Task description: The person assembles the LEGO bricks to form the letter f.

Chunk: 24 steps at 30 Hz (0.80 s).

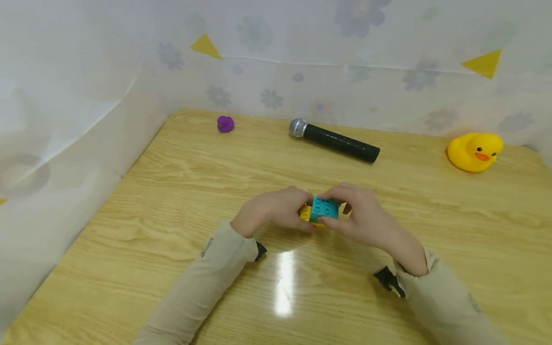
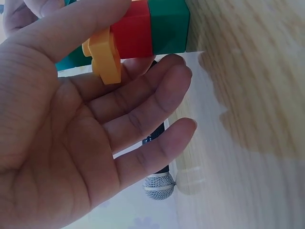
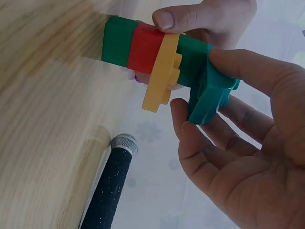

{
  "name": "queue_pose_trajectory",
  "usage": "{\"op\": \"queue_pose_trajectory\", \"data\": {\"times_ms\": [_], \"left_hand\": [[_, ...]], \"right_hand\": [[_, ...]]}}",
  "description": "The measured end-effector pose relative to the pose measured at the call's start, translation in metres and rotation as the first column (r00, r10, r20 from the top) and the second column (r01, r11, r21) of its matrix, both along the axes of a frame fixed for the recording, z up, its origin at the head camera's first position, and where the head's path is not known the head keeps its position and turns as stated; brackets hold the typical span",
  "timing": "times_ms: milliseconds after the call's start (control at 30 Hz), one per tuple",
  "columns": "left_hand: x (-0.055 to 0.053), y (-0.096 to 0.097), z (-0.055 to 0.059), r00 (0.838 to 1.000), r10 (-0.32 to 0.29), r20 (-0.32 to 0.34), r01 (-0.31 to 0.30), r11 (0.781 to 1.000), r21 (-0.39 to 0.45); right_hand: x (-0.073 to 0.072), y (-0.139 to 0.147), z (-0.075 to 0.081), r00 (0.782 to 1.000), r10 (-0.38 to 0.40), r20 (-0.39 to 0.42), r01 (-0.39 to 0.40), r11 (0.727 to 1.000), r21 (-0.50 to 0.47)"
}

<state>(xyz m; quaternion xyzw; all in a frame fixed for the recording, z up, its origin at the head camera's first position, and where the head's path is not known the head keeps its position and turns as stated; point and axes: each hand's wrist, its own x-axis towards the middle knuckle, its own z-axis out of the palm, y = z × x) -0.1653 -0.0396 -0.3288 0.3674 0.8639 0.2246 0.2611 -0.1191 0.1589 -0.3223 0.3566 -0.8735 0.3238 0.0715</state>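
A tower of toy building bricks stands between the two hands: a green brick point(image 3: 119, 42) lowest on the table side, then a red brick point(image 3: 144, 46), a yellow brick point(image 3: 161, 71) jutting to one side, and another green brick point(image 3: 191, 56). Thumb and forefinger of the left hand point(image 1: 282, 209) grip the tower around its red and yellow bricks; the other fingers curve loosely beside it. At the top, the right hand point(image 1: 366, 218) pinches a teal brick point(image 1: 324, 208) by thumb and fingers. This brick looks tilted against the green one; whether they are joined I cannot tell.
Behind the hands a black microphone point(image 1: 340, 143) with a silver head lies on the wooden table point(image 1: 241, 287). A small purple duck point(image 1: 225, 124) is at the back left, a yellow rubber duck point(image 1: 474, 152) at the back right. Patterned white sheeting point(image 1: 276, 81) borders the table.
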Motion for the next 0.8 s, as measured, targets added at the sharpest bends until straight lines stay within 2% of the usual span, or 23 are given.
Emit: {"op": "queue_pose_trajectory", "data": {"times_ms": [200,433,800], "left_hand": [[0.000,-0.005,0.004,0.999,0.037,-0.006,-0.036,0.998,0.051],[-0.001,-0.005,0.007,0.999,0.019,-0.037,-0.017,0.998,0.053],[-0.002,-0.009,0.007,0.997,0.050,-0.056,-0.047,0.997,0.055]], "right_hand": [[-0.004,0.006,0.003,0.998,-0.050,0.030,0.049,0.998,0.044],[-0.006,0.009,0.000,0.998,-0.059,0.037,0.057,0.997,0.043],[-0.012,0.012,-0.006,0.982,-0.091,0.164,0.080,0.994,0.074]]}}
